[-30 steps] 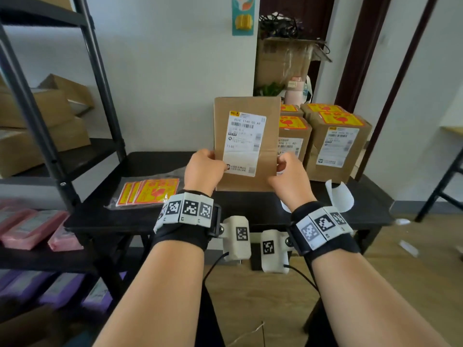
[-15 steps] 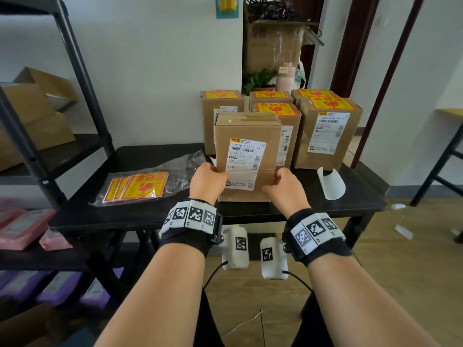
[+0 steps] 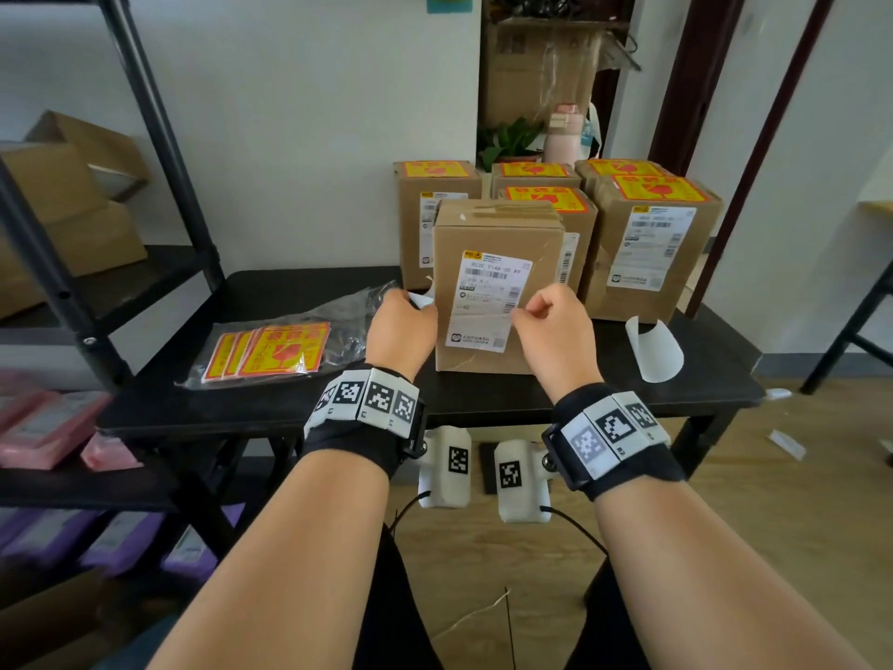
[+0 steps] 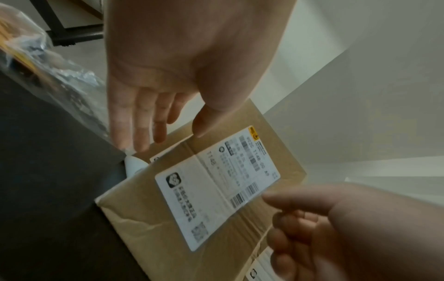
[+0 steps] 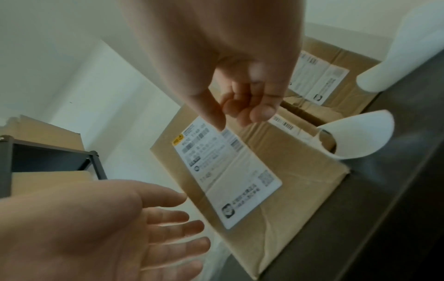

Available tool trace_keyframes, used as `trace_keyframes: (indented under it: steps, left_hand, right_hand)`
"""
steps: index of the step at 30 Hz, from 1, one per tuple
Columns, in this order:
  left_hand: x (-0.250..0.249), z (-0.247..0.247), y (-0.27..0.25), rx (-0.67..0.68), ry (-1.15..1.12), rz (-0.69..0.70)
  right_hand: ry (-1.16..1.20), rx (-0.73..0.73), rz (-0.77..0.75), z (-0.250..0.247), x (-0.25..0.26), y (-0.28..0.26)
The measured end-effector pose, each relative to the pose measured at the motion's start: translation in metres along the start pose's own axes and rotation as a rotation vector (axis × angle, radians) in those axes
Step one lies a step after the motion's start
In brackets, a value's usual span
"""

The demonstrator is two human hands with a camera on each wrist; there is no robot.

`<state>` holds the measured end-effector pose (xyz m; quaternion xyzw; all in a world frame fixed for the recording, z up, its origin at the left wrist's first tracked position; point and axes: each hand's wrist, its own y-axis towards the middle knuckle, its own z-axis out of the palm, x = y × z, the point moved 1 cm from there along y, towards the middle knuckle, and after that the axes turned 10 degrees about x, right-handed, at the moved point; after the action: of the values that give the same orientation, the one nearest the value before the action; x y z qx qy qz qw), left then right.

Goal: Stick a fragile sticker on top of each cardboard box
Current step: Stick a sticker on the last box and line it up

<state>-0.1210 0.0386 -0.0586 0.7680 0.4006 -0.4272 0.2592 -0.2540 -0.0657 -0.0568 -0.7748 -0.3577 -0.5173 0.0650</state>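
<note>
A plain cardboard box [image 3: 488, 292] with a white shipping label stands upright on the black table [image 3: 483, 394]; its taped top bears no sticker. My left hand [image 3: 401, 326] is beside the box's left face with straight fingers [image 4: 144, 114], not gripping it. My right hand [image 3: 555, 326] hovers at the box's right front edge with fingers curled [image 5: 242, 106], empty. Red-and-yellow fragile stickers [image 3: 270, 350] lie in a clear plastic bag left of my left hand. Several boxes [image 3: 652, 244] behind carry stickers on top.
A curled white backing paper [image 3: 655, 350] lies on the table right of the box, and a small white scrap [image 3: 420, 299] sits by my left hand. A black metal shelf rack [image 3: 159, 137] with more boxes stands at the left.
The box came down from in front of me onto the table, and both hands let go of its sides. The camera view tilted downward.
</note>
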Motion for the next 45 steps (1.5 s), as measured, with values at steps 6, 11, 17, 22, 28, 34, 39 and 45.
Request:
trace_keyframes:
  steps: [6,11,17,22,28,34,39,45]
  left_hand:
    - [0.017,-0.056,-0.002,-0.188,0.062,0.008]
    - [0.049,-0.095,0.002,-0.146,0.288,-0.077]
    - [0.093,-0.116,0.02,-0.194,0.391,-0.257]
    - [0.13,-0.123,0.039,-0.106,0.549,-0.326]
    - [0.156,-0.118,0.049,0.017,0.584,-0.318]
    - [0.157,-0.114,0.046,-0.002,0.615,-0.289]
    - [0.156,-0.114,0.044,0.02,0.622,-0.296]
    - [0.156,-0.115,0.046,0.042,0.631,-0.29]
  right_hand:
    - [0.079,0.176,-0.173,0.046,0.038,-0.008]
    - [0.129,0.28,-0.189,0.101,0.054,-0.005]
    - [-0.001,0.375,-0.071,0.146,0.057,0.022]
    - [-0.067,0.511,0.114,0.174,0.054,0.051]
    - [0.131,0.646,0.272,0.198,0.049,0.06]
    - [0.071,0.74,0.355,0.214,0.058,0.059]
    - [-0.166,0.688,0.362,0.227,0.071,0.057]
    - [-0.108,0.715,0.3,0.223,0.069,0.058]
